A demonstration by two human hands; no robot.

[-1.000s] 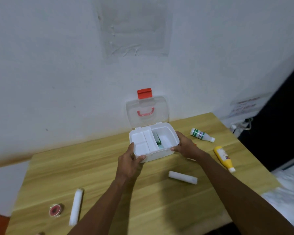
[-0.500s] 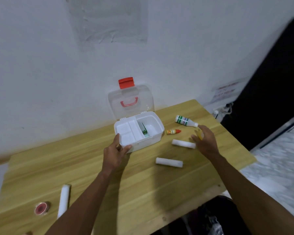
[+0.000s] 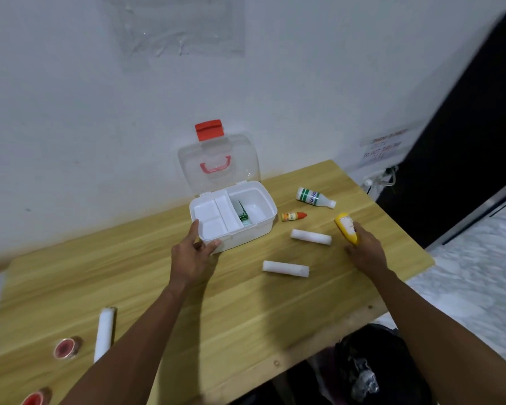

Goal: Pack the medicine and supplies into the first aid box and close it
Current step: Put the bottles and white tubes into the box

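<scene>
I am judging the packing as barely begun: the first aid box [image 3: 232,216] is sitting open near the desk's [image 3: 158,287] far edge, its clear lid [image 3: 218,163] standing upright against the wall, and only one item is showing inside. That is a green packet [image 3: 242,214] leaning in the right compartment; the divided tray on the left is looking empty, though the white plastic is making it hard to be sure.

My left hand [image 3: 192,254] is bracing the box's near left corner, fingers [image 3: 194,229] curled on the rim. My right hand [image 3: 362,249] is closing around the yellow bottle [image 3: 346,227] by the desk's right edge, lifting it base-up.

Still waiting outside: the green-and-white bottle [image 3: 314,197] and the small orange dropper [image 3: 293,216] just right of the box, two white rolls [image 3: 310,237] [image 3: 285,268] toward the middle right, another roll [image 3: 103,333] and two red tape reels [image 3: 66,347] [image 3: 34,398] at the near left corner. All of those, then the lid, are remaining.
</scene>
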